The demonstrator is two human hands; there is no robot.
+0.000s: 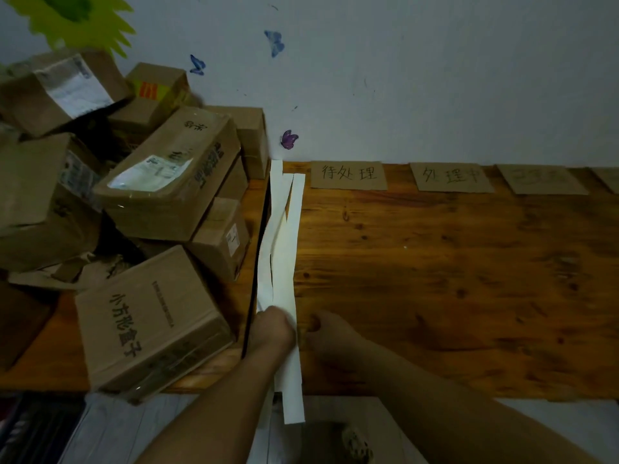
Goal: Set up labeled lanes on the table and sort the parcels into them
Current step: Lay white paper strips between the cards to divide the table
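Several long white paper strips (284, 249) lie bunched together, running from the wall toward the table's front edge and hanging over it. My left hand (272, 328) is closed on the strips near their lower part. Just to the right, my right hand (330, 329) rests on the wood beside the strips, fingers curled, touching their edge. A heap of brown cardboard parcels (134, 212) fills the left of the table. Along the wall lie cardboard labels with handwritten characters: a first label (348, 175), a second label (450, 177) and a third label (541, 179).
The wooden table (452, 279) stretches right below the labels. A fourth label (608, 179) is cut off at the right edge. Butterfly stickers (288, 139) dot the wall. Grey floor (110, 430) shows below the table's front edge.
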